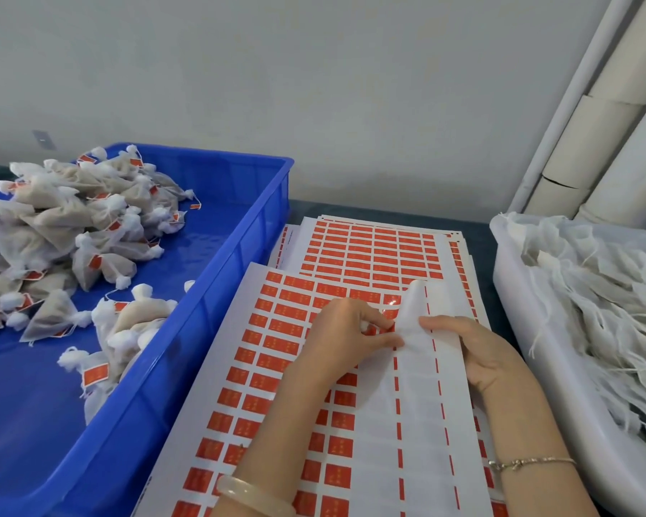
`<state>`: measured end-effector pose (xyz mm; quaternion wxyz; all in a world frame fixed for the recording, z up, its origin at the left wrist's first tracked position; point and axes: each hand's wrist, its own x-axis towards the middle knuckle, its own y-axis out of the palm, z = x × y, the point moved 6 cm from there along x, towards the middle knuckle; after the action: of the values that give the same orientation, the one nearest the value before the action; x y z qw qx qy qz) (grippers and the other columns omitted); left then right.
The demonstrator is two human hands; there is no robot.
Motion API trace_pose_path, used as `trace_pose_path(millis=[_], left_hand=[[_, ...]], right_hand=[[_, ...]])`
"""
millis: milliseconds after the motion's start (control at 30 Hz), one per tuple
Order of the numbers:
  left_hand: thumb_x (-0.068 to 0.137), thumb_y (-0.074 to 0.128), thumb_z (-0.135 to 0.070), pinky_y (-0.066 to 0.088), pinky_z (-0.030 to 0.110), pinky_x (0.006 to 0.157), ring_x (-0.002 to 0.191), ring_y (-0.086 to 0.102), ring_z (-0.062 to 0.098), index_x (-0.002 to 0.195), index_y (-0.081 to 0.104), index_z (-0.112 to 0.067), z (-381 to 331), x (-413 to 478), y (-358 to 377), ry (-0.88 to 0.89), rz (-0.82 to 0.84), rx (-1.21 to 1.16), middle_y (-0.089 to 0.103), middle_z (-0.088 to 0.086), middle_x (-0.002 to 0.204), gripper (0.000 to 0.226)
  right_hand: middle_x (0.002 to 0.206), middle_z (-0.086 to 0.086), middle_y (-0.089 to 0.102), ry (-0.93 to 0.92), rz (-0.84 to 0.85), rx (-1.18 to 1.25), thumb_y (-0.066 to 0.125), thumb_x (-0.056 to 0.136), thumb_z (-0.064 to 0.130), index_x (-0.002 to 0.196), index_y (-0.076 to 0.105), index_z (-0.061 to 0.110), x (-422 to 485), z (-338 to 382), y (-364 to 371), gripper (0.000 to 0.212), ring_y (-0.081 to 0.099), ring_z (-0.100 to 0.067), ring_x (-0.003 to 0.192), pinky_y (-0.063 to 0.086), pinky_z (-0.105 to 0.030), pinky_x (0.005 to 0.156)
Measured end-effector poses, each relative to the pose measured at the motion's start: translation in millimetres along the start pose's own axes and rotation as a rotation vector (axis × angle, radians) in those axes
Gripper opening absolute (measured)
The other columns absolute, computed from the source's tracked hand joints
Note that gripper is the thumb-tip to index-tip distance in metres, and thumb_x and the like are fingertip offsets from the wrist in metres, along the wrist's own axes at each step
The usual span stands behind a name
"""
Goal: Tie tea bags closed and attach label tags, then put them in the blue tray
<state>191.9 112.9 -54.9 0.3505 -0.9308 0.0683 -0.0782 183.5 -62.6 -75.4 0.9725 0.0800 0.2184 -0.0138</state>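
Both hands (342, 332) (491, 354), fingers (383, 342) pinching tea bag (414, 305)

A small hand-packing workshop, set up for batch work. Stacked sheets of red label stickers (370, 251) cover the bench. Just left of them, a blue plastic tray (262, 233) holds a heap of tagged tea bags (53, 225). Right of them, a white tub (508, 278) is crammed with untied mesh bags (593, 292). Behind the sheets stand a bare plaster wall (314, 87) and leaning cardboard tubes (593, 136).
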Motion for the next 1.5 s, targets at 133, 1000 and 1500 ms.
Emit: trace_pose_path(millis=[133, 1000, 1500], left_hand=[[0.081, 0.072, -0.041, 0.054, 0.024, 0.085, 0.088, 0.061, 0.008, 0.109, 0.073, -0.026, -1, 0, 2, 0.003, 0.018, -0.013, 0.070, -0.011, 0.105, 0.031], [0.085, 0.070, -0.035, 0.041, -0.002, 0.052, 0.071, 0.064, -0.001, 0.086, 0.064, -0.037, 16, -4, -46, -0.069, -0.529, -0.283, 0.061, -0.025, 0.078, 0.007], [0.084, 0.072, -0.032, 0.048, 0.005, 0.062, 0.082, 0.061, -0.007, 0.086, 0.070, -0.034, 3, 1, -30, 0.082, -0.314, -0.305, 0.067, -0.021, 0.079, 0.004]], right_hand=[[0.102, -0.012, 0.069, -0.012, -0.019, -0.008, 0.072, 0.080, 0.010, 0.104, 0.059, 0.026, 2, -2, -1, 0.032, 0.065, -0.034, 0.095, 0.056, -0.047, 0.077], [0.108, 0.003, 0.066, -0.133, -0.086, -0.392, 0.064, 0.091, 0.024, 0.110, 0.053, 0.030, 7, 8, 1, 0.023, 0.063, -0.024, 0.098, 0.050, -0.051, 0.090], [0.105, 0.024, 0.065, -0.657, -0.075, -0.492, 0.068, 0.086, 0.032, 0.106, 0.062, 0.036, -6, 31, 37, 0.021, 0.063, 0.002, 0.097, 0.052, -0.016, 0.082]])
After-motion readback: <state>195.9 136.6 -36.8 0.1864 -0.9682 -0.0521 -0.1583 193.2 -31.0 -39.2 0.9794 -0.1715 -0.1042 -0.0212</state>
